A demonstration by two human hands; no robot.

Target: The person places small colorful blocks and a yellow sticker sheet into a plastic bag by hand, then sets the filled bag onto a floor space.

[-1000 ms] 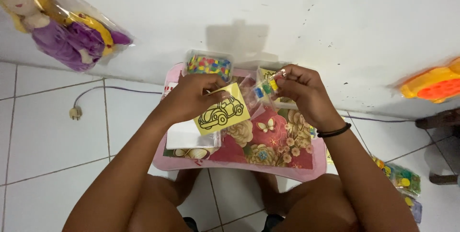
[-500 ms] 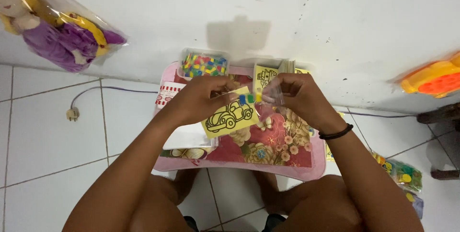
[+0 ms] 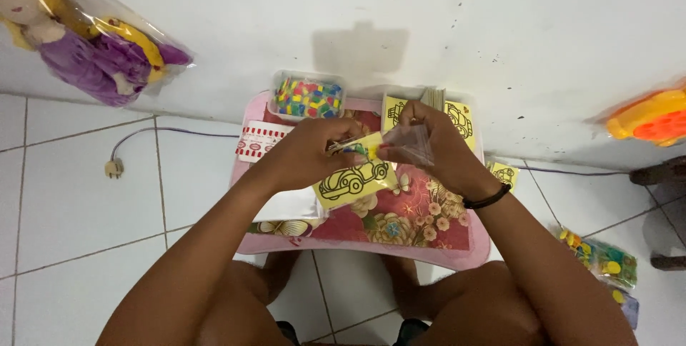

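Yellow card (image 3: 354, 178) with the black car outline sits between both hands, above the middle of the pink desk (image 3: 246, 242). I read the left hand (image 3: 311, 149) as closed in a pinch on the card's upper edge, fingers curled over it. The right hand (image 3: 429, 149) is closed on a small clear plastic bag (image 3: 414, 144); small coloured pieces (image 3: 366, 149) show right where the two hands meet.

Change over the last second: the right hand moves from well apart, holding the bag with the coloured pieces up by the far tray, to touching the left hand at the card's top edge. The card drops slightly and shifts right. I judge that bag and card are now being brought together, so packing is under way rather than complete.

Count, working outward:
- One car card in hand.
- One clear bag in the right hand.
- One clear flat sleeve (image 3: 286, 207) on the desk under the left wrist.
- One clear tub of mixed coloured pieces (image 3: 309, 97) at the far left of the desk.
- One tray of further yellow cards (image 3: 457, 117) at the far right; the number inside I cannot tell.
- One loose yellow card (image 3: 502, 173) beside the desk's right edge.
- One red and white packet (image 3: 259, 140) at the left edge.
- One black band (image 3: 487, 197) on the right wrist.
- One bagged doll (image 3: 86, 46) and one orange toy (image 3: 650, 119) against the wall.
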